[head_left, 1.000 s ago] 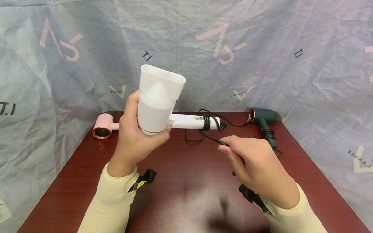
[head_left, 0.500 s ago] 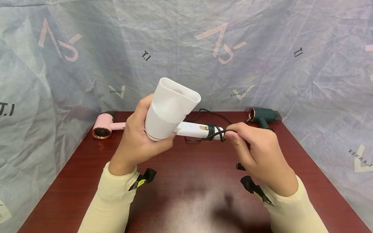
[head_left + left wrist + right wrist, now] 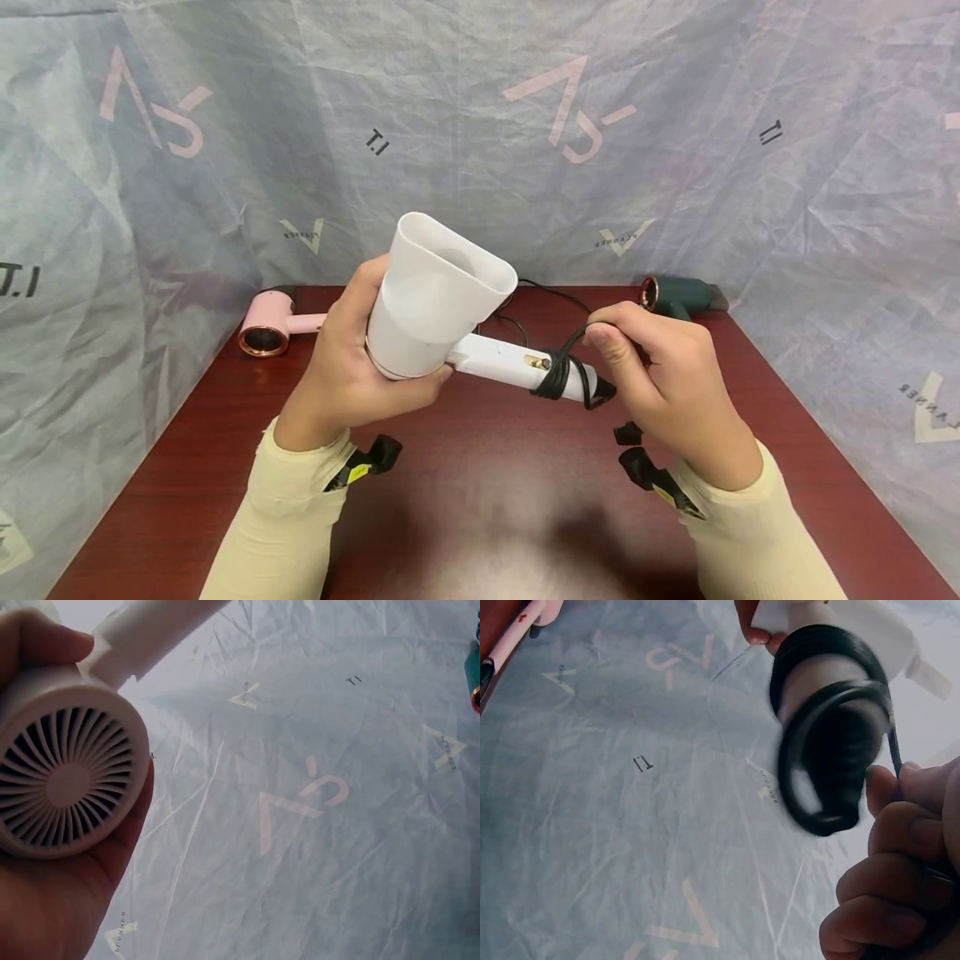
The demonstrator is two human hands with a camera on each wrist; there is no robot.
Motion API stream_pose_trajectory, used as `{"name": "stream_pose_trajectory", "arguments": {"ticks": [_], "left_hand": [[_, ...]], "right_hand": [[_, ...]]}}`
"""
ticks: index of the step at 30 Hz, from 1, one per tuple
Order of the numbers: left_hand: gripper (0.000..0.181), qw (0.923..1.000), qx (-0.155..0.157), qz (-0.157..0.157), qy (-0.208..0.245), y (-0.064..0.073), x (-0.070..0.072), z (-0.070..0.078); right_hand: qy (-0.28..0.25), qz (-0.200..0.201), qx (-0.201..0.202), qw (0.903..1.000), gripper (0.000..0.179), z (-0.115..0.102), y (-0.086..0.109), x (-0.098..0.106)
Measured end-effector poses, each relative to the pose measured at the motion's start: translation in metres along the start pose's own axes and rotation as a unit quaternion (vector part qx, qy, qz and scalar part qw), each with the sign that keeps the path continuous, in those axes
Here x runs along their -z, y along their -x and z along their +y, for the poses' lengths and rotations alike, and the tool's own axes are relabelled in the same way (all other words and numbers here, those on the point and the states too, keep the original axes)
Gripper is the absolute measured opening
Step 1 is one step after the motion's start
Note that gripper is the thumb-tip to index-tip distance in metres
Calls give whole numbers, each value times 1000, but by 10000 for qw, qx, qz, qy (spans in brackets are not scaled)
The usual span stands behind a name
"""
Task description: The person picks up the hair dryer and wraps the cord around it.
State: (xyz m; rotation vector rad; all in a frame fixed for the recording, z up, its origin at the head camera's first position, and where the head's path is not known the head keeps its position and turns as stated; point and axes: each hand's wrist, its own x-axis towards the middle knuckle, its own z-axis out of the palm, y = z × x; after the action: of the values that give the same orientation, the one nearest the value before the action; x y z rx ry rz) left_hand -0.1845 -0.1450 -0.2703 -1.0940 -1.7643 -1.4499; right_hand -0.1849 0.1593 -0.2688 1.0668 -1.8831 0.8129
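L grip (image 3: 348,358) wrapped round white dryer (image 3: 412,329), held up above the worktop (image 3: 480,467), R grip (image 3: 671,379) pinching its blk cord (image 3: 553,377), some coiled round the handle (image 3: 495,360), pink dryer (image 3: 268,318) back left, green dryer (image 3: 682,295) back right

nearest hairdryer (image 3: 420,312) above table (image 3: 487,442) | second hairdryer (image 3: 273,313) on table, back left | third hairdryer (image 3: 684,296), back right | sheet (image 3: 465,125) behind

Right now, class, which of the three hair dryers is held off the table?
The white hair dryer: the left hand grips its body, whereas the pink dryer and the dark green dryer lie on the table.
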Motion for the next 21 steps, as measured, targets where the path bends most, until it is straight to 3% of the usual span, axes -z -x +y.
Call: {"name": "stream_pose_trajectory", "arguments": {"ticks": [8,12,21], "left_hand": [[85,9978,190,-104,629,2,-4,2],[85,9979,169,-66,617,3,-4,2],[85,9973,122,-13,723,2,-2,6]], "right_hand": [[-134,-351,-320,9988,20,4,3,-3],[-199,-656,-545,9962,13,6,4,-5],[-505,-1231,-1054,9855,22,9,3,-8]]}}
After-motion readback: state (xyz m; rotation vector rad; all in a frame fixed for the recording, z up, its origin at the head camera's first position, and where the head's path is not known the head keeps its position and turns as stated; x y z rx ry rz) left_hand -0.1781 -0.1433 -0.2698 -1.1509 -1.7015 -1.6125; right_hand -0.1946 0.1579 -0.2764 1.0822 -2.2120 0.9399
